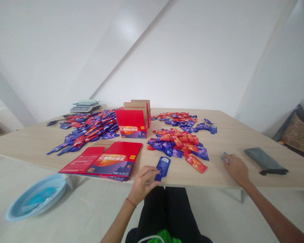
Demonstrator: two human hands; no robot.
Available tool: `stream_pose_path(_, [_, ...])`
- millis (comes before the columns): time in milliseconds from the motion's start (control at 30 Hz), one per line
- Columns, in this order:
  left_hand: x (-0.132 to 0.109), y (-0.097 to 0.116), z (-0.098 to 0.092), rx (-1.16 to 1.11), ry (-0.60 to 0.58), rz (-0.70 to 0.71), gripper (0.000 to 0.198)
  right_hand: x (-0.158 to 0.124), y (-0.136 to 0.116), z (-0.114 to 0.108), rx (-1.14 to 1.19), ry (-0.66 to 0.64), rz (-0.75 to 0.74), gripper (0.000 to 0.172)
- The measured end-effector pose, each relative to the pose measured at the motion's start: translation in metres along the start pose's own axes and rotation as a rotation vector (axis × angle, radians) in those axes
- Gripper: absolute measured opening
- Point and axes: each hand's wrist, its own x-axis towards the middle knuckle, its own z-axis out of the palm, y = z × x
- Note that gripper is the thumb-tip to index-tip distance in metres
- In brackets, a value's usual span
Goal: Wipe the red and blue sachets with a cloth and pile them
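Observation:
My left hand (145, 180) is at the front edge of the table, thumb and fingertips closed on the near-left edge of a blue sachet (163, 165) with pale print. Farther right, my right hand (236, 168) rests on the tabletop, fingers curled round a small grey-white item (225, 156) whose kind I cannot make out. Just beyond the left hand lies a loose pile of red and blue sachets (177, 141), with one red sachet (195, 163) at its near side. Left of that hand is a stack of flat red-and-purple cartons (114, 158).
Upright red boxes (131, 123) with raised flaps stand mid-table. A large sachet heap (91, 126) spreads left of them, and a scale (84, 107) sits behind. A grey pouch (264, 160) lies at right. On the floor stands a blue basin (38, 197).

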Motion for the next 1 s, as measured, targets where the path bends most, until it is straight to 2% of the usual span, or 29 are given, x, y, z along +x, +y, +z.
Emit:
stream_pose_path(100, [-0.011,0.0,0.011,0.11,-0.083,0.127,0.025,-0.002,0.001,0.002,0.003,-0.005,0.005,0.039])
stream_pose_path(233, [-0.027,-0.006,0.025,0.193,-0.081,0.16,0.021,-0.003,0.004,-0.003,0.081,0.044,0.028,0.042])
stream_pose_path(333, [-0.039,-0.011,0.032,0.183,-0.023,0.164,0.022,-0.001,-0.013,-0.029,0.185,0.243,0.121,0.045])
stream_pose_path(367, [-0.043,-0.013,0.034,0.174,-0.001,0.162,0.024,-0.001,-0.027,-0.043,0.238,0.348,0.159,0.045])
stream_pose_path(433, [-0.048,-0.016,0.039,0.156,0.044,0.158,0.026,-0.003,-0.069,-0.075,0.4,0.449,0.075,0.04])
stream_pose_path(533, [-0.051,-0.019,0.045,0.128,0.102,0.139,0.026,-0.015,-0.158,-0.119,0.613,0.397,-0.187,0.028])
stream_pose_path(600, [-0.051,-0.019,0.047,0.111,0.121,0.132,0.026,-0.028,-0.219,-0.134,0.721,0.329,-0.404,0.025])
stream_pose_path(700, [-0.05,-0.017,0.045,0.103,0.115,0.13,0.026,-0.053,-0.288,-0.128,0.767,0.112,-0.637,0.028])
stream_pose_path(767, [-0.049,-0.016,0.044,0.097,0.112,0.128,0.025,-0.066,-0.313,-0.11,0.738,-0.044,-0.728,0.027])
stream_pose_path(833, [-0.049,-0.015,0.043,0.092,0.113,0.122,0.025,-0.07,-0.321,-0.09,0.666,-0.154,-0.812,0.025])
stream_pose_path(900, [-0.05,-0.015,0.044,0.09,0.117,0.113,0.026,-0.062,-0.317,-0.074,0.571,-0.196,-0.861,0.026])
stream_pose_path(1000, [-0.05,-0.016,0.046,0.091,0.136,0.107,0.027,-0.034,-0.3,-0.062,0.437,-0.185,-0.787,0.03])
